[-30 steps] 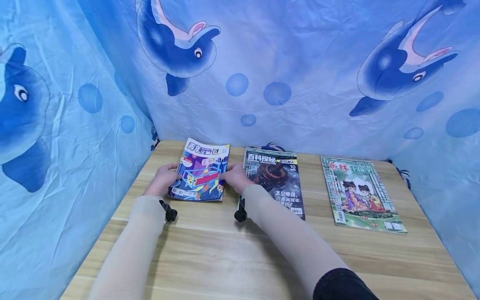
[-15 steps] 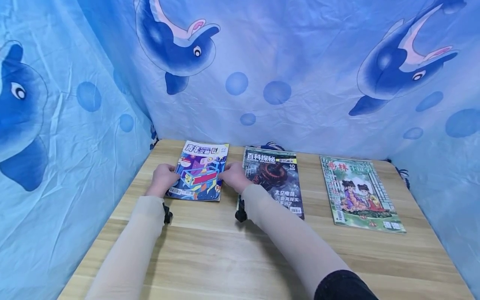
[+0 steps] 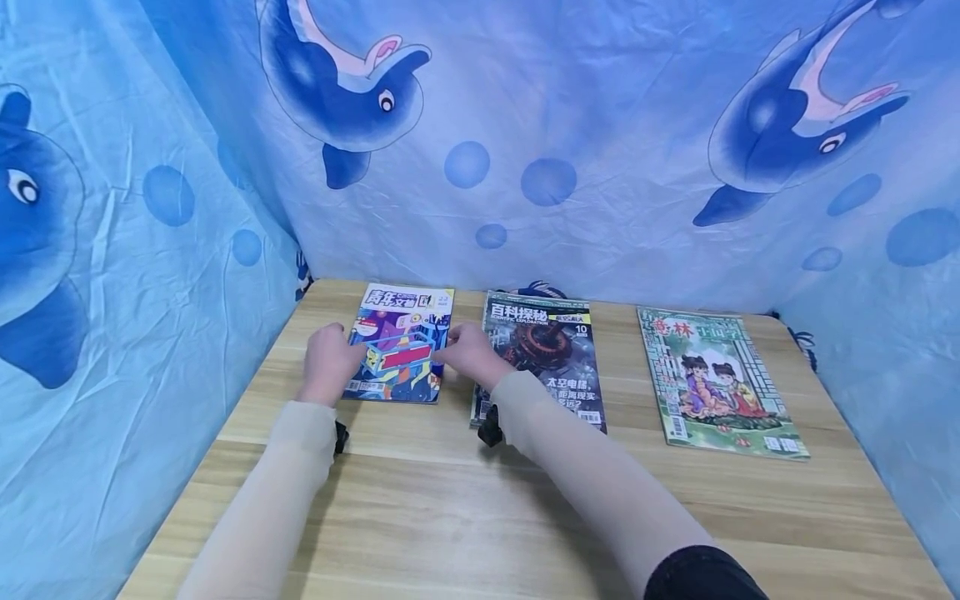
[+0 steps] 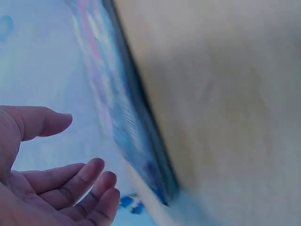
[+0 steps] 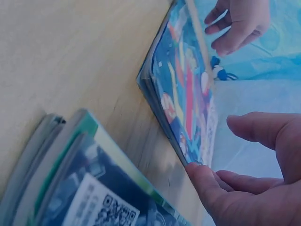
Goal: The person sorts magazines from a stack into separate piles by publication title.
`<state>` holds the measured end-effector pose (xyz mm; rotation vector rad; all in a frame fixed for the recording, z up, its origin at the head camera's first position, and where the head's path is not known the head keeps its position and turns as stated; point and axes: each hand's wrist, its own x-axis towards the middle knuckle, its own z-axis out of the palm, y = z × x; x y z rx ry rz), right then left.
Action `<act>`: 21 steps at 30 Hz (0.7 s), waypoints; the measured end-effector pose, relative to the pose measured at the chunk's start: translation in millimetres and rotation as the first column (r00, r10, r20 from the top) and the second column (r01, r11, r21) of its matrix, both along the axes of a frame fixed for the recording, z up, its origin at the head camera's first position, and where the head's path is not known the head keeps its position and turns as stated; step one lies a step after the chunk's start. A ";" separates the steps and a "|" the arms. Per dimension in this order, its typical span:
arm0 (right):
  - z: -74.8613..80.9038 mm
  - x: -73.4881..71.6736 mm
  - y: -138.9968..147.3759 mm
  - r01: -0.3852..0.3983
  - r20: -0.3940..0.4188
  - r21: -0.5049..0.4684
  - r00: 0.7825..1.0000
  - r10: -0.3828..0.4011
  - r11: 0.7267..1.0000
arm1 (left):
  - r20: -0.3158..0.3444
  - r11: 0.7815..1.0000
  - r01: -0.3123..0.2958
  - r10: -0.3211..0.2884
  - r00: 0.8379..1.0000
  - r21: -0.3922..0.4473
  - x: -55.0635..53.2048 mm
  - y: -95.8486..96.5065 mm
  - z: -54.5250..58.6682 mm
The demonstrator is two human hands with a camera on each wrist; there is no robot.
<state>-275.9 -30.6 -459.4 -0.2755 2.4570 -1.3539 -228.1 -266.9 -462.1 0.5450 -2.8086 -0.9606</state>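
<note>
A purple and blue magazine [image 3: 405, 354] lies flat at the table's back left, on what looks like a stack in the right wrist view. My left hand [image 3: 327, 360] is at its left edge; the left wrist view shows thumb and fingers spread, holding nothing, apart from the magazine's cover [image 4: 122, 108]. Over the opposite edge hovers my right hand [image 3: 474, 354], its thumb lifted clear. In the right wrist view a fingertip [image 5: 200, 174] of that hand is at the magazine's edge and appears to touch it. Beside the right forearm lies a dark magazine stack [image 3: 551, 350], partly covered by the arm.
A green magazine [image 3: 723, 383] with two cartoon figures lies at the right on the wooden table [image 3: 420, 517]. Blue dolphin-print cloth [image 3: 600, 233] rises behind the table and at both sides. Dark tassels [image 3: 540, 289] stick out along the back edge.
The purple magazine's raised far end has come down flat. Both hands gripped its sides earlier; now their grip has loosened and the thumbs are off it. The view has shifted slightly.
</note>
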 end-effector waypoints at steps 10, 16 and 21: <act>8.8 7.1 39.5 0.024 -0.038 -0.152 0.999 -0.030 0.988 | -0.094 0.974 0.130 -0.114 0.989 0.185 11.7 60.8 22.8; 18.1 16.1 69.9 0.052 -0.096 -0.237 0.992 -0.077 0.970 | -0.179 0.938 0.215 -0.169 0.969 0.273 23.2 94.8 30.6; 24.4 26.1 96.4 0.084 -0.140 -0.297 0.982 -0.130 0.951 | -0.242 0.915 0.259 -0.188 0.952 0.308 29.3 119.0 34.0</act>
